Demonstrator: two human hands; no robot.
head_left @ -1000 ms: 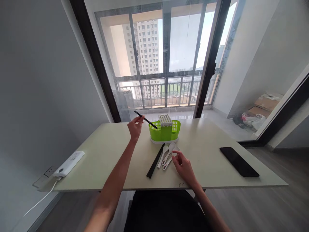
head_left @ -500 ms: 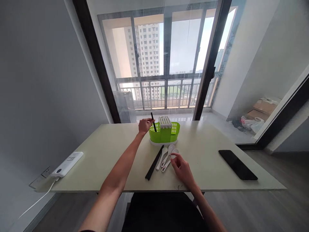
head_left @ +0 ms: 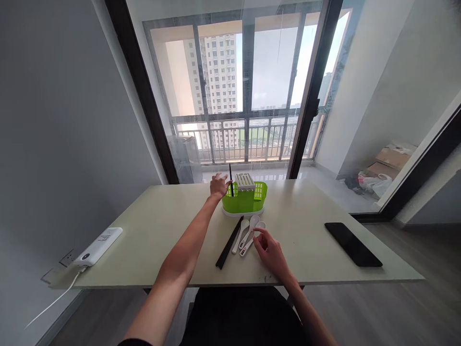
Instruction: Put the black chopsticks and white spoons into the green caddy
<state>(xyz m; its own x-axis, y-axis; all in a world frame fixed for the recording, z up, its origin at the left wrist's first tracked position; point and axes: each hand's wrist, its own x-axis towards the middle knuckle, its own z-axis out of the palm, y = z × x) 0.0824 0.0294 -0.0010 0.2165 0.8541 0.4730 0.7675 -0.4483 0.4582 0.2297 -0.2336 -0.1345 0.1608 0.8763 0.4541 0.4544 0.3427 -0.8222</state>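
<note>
Behind the left compartment of a green cutlery holder [head_left: 237,205] is my left hand [head_left: 218,185], its fingers spread. Its thumb is beside a black chopstick [head_left: 231,185] standing nearly upright in that compartment; whether they touch I cannot tell. My right hand [head_left: 271,250] rests over the table with loosely curled fingers, thumb and index apart. Its index fingertip is at the white spoons [head_left: 248,235], which lie fanned out in front of the holder. Left of them, more black chopsticks [head_left: 229,245] lie together at a slant.
A white slotted rack [head_left: 245,181] tops the holder's middle. On the pale table [head_left: 173,230] a black phone-like slab [head_left: 352,244] lies at right, and a white power strip [head_left: 99,246] with a cable is at the left edge. Glass doors stand behind the table.
My left hand has loosened from the chopstick, its fingers spreading. The chopstick now stands more upright in the holder. My right hand has stayed by the spoons.
</note>
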